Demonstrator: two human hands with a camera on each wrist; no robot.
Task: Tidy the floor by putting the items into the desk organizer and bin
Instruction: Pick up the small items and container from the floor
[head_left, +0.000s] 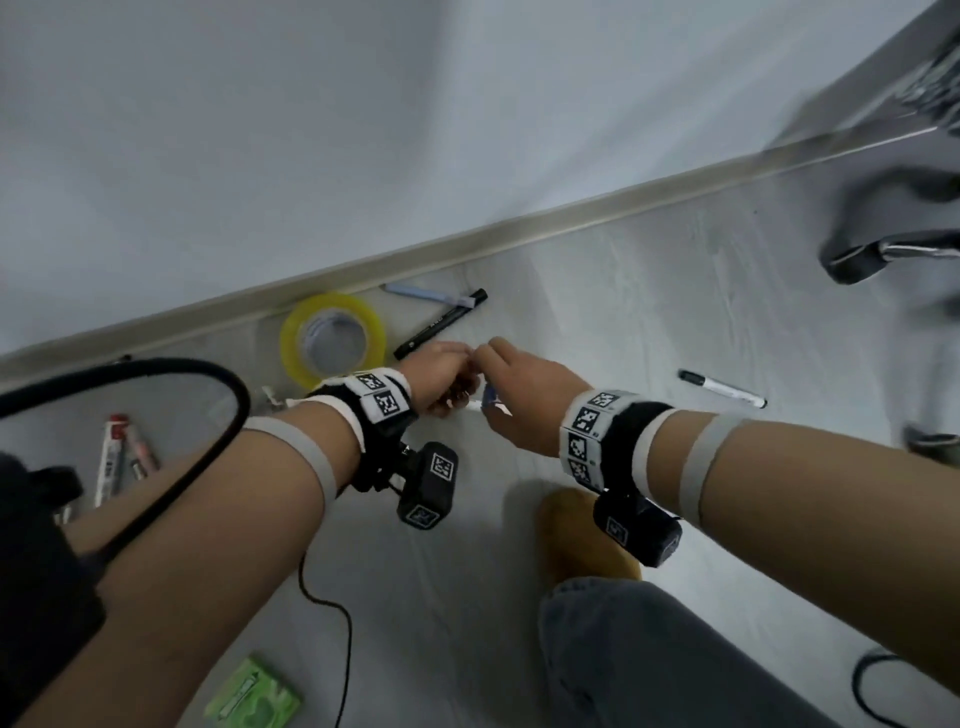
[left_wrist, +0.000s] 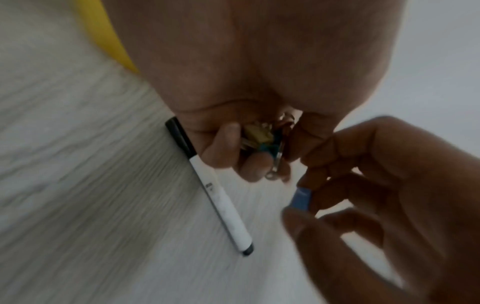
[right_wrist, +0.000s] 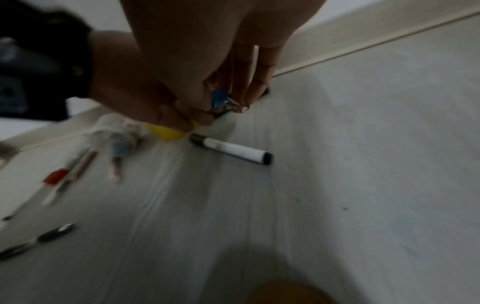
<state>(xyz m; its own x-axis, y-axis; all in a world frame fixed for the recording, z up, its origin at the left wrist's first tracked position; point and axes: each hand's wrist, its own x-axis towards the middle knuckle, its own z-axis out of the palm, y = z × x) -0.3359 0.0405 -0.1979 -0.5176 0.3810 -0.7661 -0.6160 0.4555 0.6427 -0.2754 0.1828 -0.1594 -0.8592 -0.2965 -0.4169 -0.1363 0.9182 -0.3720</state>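
My two hands meet low over the pale floor. The left hand (head_left: 447, 387) curls its fingers (left_wrist: 226, 144) round a small bunch of binder clips (left_wrist: 261, 137), yellow and teal among them. Touching it on the right, the right hand (head_left: 501, 384) pinches a blue binder clip (left_wrist: 301, 198) between thumb and fingers; the right wrist view shows that clip (right_wrist: 217, 99) with its silver handles. A white marker with a black cap (left_wrist: 221, 197) lies on the floor just under the hands. No organizer or bin is in view.
By the skirting lie a yellow tape roll (head_left: 332, 338), a black marker (head_left: 441, 325) and a light blue pen (head_left: 421, 293). Another white marker (head_left: 722, 388) lies right, red-and-white markers (head_left: 117, 457) left, a green packet (head_left: 252, 693) near me. A chair base (head_left: 893, 244) stands far right.
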